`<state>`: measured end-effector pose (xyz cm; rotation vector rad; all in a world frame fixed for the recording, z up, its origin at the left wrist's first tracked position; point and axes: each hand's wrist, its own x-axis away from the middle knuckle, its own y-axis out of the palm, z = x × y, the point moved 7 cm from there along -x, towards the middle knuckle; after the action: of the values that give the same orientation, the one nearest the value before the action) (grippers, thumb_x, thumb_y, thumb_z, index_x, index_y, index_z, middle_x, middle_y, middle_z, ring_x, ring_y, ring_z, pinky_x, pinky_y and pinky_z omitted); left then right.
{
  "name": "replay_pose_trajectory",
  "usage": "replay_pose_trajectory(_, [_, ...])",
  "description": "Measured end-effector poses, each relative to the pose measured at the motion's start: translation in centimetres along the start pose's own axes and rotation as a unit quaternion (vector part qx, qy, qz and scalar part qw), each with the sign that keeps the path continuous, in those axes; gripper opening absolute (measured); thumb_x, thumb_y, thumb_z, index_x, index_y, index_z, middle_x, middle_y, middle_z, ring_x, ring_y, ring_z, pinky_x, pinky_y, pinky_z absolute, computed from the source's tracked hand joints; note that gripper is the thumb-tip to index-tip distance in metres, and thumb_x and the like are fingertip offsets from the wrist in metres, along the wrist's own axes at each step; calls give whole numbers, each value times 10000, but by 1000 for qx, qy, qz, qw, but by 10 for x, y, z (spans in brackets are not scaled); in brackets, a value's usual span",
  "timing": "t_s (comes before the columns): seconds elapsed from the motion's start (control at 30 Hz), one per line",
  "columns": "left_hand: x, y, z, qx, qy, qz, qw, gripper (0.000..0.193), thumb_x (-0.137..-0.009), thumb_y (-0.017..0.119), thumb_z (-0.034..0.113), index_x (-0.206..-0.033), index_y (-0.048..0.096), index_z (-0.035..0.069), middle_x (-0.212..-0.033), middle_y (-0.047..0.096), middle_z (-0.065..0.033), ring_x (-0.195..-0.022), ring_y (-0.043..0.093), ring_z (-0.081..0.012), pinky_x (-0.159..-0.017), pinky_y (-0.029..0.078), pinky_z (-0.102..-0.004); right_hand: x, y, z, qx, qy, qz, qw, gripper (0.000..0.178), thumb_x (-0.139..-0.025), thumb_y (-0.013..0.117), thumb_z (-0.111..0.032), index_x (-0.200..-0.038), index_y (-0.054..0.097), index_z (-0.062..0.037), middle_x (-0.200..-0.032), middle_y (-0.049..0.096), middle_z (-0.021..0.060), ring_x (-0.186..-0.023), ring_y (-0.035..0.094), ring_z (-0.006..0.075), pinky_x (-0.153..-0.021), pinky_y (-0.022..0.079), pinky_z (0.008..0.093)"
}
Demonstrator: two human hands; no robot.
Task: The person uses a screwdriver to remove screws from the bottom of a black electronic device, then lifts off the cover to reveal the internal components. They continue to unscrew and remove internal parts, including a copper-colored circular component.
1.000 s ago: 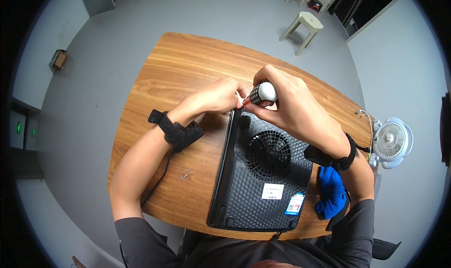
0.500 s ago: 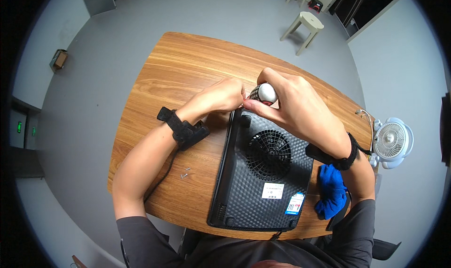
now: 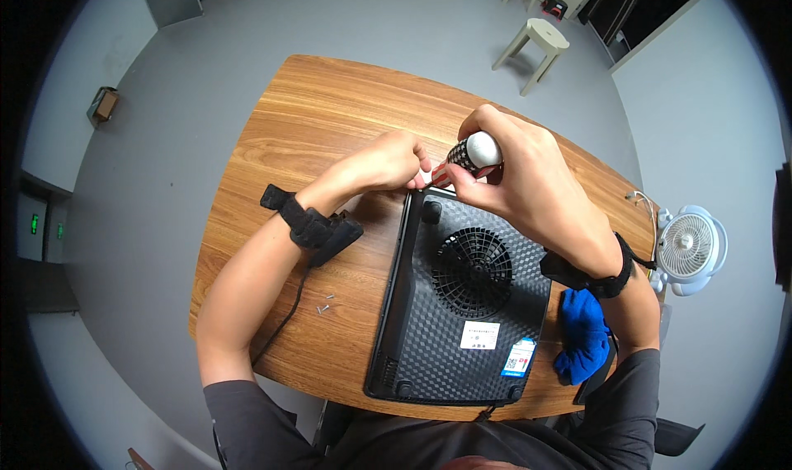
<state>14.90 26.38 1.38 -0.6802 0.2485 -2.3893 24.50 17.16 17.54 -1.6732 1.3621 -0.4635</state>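
Note:
My right hand is wrapped round a screwdriver with a silver-white end, a black star-patterned band and red-and-white stripes. It slants down to the far left corner of an upturned black induction cooker, whose textured underside shows a round fan grille. At that corner, close to the screwdriver's lower end, the curled fingers of my left hand are closed; what they pinch is hidden. Several small screws lie on the table left of the cooker.
The wooden table has a curved edge. A blue cloth lies right of the cooker, below my right forearm. A small white fan stands at the right. Beyond the table is a pale stool. A black cable trails beneath my left wrist strap.
My right hand has tilted the screwdriver rightward, so more of its striped handle shows. My left hand has shifted slightly left, its fingers loosening a little from the screwdriver's end.

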Motion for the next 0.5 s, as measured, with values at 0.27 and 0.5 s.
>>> replay_pose_trajectory(0.27, [11, 0, 8, -98, 10, 18, 995, 186, -905, 509, 1, -962, 685, -6, -828, 700, -77, -770, 648, -163, -718, 534, -319, 2, -1, 3, 10, -13, 10, 1000, 343, -873, 778, -208, -962, 553, 35, -829, 661, 231, -756, 694, 393, -649, 546, 431])
replay_pose_trajectory(0.5, [11, 1, 2, -97, 37, 31, 994, 255, -907, 500, 3, -1067, 695, -35, -878, 707, -104, -794, 662, -173, -735, 551, -332, 6, -5, 4, -4, 13, 21, 1000, 336, -877, 773, -230, -933, 565, 27, -792, 656, 223, -728, 688, 381, -627, 538, 425])
